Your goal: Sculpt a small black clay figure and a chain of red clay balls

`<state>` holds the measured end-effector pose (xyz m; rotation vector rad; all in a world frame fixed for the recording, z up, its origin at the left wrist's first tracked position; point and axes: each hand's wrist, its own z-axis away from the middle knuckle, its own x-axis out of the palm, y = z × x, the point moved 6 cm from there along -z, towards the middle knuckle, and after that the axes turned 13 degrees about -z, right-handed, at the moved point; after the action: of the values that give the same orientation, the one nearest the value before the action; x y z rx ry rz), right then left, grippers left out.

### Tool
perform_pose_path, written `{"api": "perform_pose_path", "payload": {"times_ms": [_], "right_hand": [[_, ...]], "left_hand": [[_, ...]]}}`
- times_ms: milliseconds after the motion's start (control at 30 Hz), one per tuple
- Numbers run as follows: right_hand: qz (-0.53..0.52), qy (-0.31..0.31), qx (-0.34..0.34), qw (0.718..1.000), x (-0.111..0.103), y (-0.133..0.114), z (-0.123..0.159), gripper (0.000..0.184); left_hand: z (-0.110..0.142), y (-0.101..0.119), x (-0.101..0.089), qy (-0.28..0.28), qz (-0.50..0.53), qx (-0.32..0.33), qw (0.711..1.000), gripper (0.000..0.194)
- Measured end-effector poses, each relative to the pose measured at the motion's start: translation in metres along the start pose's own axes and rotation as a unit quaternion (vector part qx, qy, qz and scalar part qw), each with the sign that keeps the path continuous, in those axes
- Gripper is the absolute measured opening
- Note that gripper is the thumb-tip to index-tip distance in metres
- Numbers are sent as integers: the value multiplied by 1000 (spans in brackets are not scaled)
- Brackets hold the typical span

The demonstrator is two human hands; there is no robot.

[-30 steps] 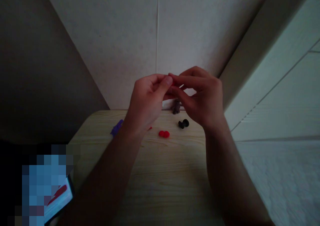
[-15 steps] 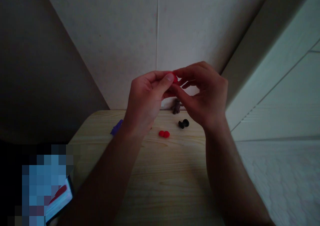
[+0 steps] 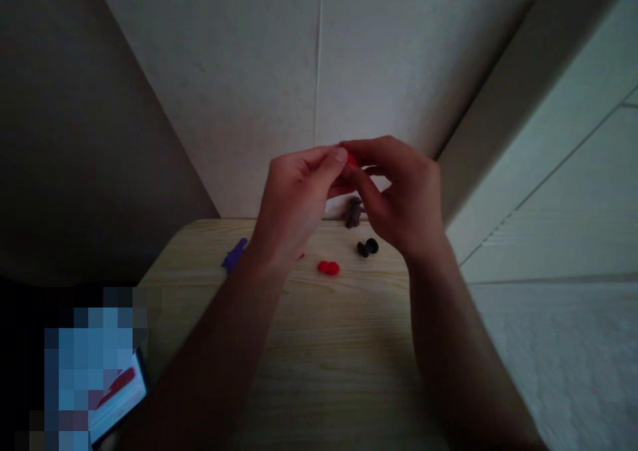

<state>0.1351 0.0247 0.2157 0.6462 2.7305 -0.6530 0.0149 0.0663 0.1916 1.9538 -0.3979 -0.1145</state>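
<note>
Above the far side of the wooden table, my left hand [image 3: 302, 192] and my right hand [image 3: 401, 188] meet fingertip to fingertip. Between them is a small piece of red modelling clay [image 3: 351, 159], mostly covered by fingers. My left thumb and forefinger pinch it from one side, while my right thumb and fingers close on it from the other. Below my hands, two joined red clay balls [image 3: 328, 268] lie on the tabletop. A black clay piece with rounded ends [image 3: 367, 247] sits to their right, and a dark brown clay figure [image 3: 353, 212] is by the wall.
A purple clay lump [image 3: 234, 256] lies left of my left wrist, partly hidden by it. The wooden table [image 3: 329, 345] meets the pale wall [image 3: 249, 72]. A lit screen [image 3: 122, 398] is at lower left, partly pixelated. A white cabinet [image 3: 563, 192] stands on the right.
My right hand has shifted slightly left and its fingers have drawn closer around the red clay. The left hand keeps its pinch; the things on the table stay put.
</note>
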Motion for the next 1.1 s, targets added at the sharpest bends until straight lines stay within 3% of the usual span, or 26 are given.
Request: {"api": "perform_pose_path", "payload": {"times_ms": [167, 433, 667, 900, 1100], "right_hand": [[72, 8, -17, 997, 0, -4, 0, 14], [41, 15, 11, 999, 0, 2, 0, 7], [4, -25, 4, 1000, 2, -5, 0, 23], [31, 31, -8, 999, -5, -5, 1, 5], [-1, 17, -8, 1000, -1, -6, 0, 20]], "left_hand": [[-1, -6, -3, 18, -30, -22, 999, 11], [-4, 1, -7, 20, -111, 54, 992, 6], [-3, 2, -19, 59, -93, 80, 991, 5], [-3, -3, -10, 66, -35, 49, 996, 9], [-4, -3, -11, 51, -15, 67, 996, 6]]}}
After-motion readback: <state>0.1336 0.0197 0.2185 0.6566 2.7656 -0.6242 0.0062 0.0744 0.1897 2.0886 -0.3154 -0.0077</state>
